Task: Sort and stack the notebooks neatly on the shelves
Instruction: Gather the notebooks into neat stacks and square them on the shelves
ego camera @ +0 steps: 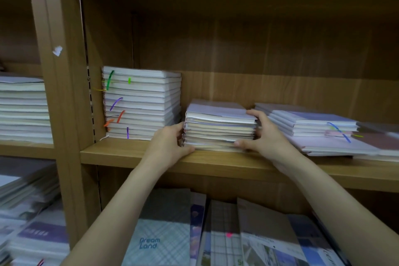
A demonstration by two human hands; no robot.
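We're facing the tan wood-grain laminate shelf board (133, 154) w/ matte brown back panel, smooth and flat. Biggest pile: the tall squared stack of white notebooks with coloured ribbon markers (142, 103) at the left end, edges flush. To the right, a low slumped spread of pale lilac and pink notebooks (319, 129), fanned and crooked, blurry so details unclear. Between them sits the short stack of soft-cover lilac-topped notebooks (220, 127), cream page edges, glossy wrap, near the front edge of the shelf. We've got it clamped both sides: left hand (170, 142) w/ fingers curled round the left side, thumb at the base; right hand (262, 134) cupping the right side, thumb low, fingers up at the top cover. Looks like squaring-up step; next prob nudge it snug beside the tall pile, keeping slippery covers aligned.
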